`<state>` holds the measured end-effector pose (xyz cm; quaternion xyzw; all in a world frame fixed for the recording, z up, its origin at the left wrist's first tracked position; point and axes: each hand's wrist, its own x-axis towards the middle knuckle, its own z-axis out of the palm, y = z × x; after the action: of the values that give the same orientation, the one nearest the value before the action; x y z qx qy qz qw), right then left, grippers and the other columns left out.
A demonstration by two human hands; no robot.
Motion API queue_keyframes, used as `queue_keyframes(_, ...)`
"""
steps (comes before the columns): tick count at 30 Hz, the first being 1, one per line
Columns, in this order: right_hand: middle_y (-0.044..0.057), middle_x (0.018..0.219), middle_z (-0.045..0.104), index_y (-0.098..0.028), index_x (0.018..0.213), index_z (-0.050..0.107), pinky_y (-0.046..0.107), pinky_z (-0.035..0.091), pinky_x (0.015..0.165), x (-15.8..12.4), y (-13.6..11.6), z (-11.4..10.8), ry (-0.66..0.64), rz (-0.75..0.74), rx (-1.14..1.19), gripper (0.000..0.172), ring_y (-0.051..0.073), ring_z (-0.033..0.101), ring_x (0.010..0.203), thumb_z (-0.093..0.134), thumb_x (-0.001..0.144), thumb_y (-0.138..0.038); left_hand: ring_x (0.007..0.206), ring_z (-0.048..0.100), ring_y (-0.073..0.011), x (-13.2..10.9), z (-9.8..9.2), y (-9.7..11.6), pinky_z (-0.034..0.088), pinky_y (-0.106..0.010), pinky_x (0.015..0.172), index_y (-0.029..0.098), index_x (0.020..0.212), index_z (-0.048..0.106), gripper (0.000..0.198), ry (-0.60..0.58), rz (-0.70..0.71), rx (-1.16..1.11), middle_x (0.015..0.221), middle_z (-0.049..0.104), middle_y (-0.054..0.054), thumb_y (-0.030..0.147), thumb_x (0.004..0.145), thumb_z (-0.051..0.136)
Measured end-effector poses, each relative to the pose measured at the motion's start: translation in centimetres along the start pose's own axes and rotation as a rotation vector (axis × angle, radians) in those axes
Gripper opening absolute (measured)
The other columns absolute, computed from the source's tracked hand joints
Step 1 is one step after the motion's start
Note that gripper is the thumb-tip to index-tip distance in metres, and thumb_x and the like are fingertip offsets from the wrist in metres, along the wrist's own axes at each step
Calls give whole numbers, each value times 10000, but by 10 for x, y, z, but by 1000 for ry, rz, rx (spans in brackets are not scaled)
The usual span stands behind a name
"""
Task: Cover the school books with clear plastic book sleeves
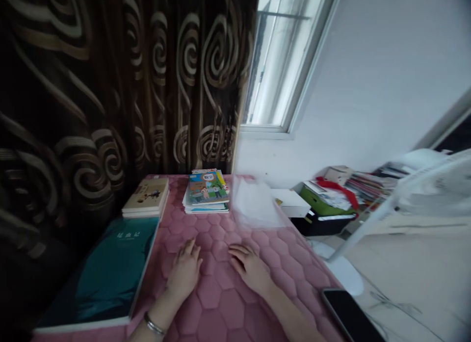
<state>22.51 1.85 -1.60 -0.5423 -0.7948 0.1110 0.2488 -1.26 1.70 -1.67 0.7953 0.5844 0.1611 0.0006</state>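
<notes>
My left hand [186, 269] rests palm down on the pink hexagon-patterned cover [217, 302], with its fingers spread and nothing in them. A bracelet [153, 324] circles that wrist. To its left lies a large teal book [114, 268]. My right hand [252, 267] also lies on the cover, fingers stretched toward the left hand, holding nothing. Beyond both hands sits a stack of books topped by a colourful textbook [208, 187]. Clear, crumpled plastic sheeting [255, 204] spreads to the right of that stack.
Beige books [146, 197] are stacked at the far left. A phone [351, 315] lies at the right edge. On the floor side stand a white fan [371, 219], a white box [290, 202] and a dark bin [324, 222] with papers. A patterned curtain [184, 82] hangs behind.
</notes>
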Motion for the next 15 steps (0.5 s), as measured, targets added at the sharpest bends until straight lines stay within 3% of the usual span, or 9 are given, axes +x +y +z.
queue_keyframes(4, 49, 1199, 680, -224, 1085, 702, 379, 430, 997, -3, -2, 3, 72, 31, 41, 303, 206, 583, 1127, 480, 887, -164, 1263, 538, -273, 11, 24, -14, 461, -452, 1038, 169, 1221, 628, 373, 80, 1, -24, 1378, 567, -136, 238, 910, 434)
queue_keyframes(9, 33, 879, 737, -206, 885, 727, 271, 483, 811, 30, 5, -19, 124, 136, 34, 244, 171, 660, 836, 491, 880, -145, 1242, 554, -254, 9, 32, -26, 469, -446, 1030, 182, 1216, 634, 382, 136, 44, -113, 1361, 585, -117, 288, 919, 418)
queue_keyframes(12, 35, 966, 735, -210, 919, 726, 241, 450, 879, 66, 26, -40, 219, 248, -120, 235, 167, 648, 926, 498, 892, -160, 1236, 558, -246, 9, 28, -24, 468, -439, 1030, 191, 1196, 646, 370, 132, 40, -137, 1355, 590, -111, 289, 912, 430)
queue_keyframes(15, 109, 1142, 693, -138, 1126, 679, 276, 408, 966, 103, 47, -48, 260, 336, -181, 290, 209, 608, 1060, 490, 914, -197, 1238, 557, -241, 9, 26, -22, 470, -432, 1030, 208, 1179, 654, 355, 126, 31, -152, 1350, 595, -96, 292, 909, 441)
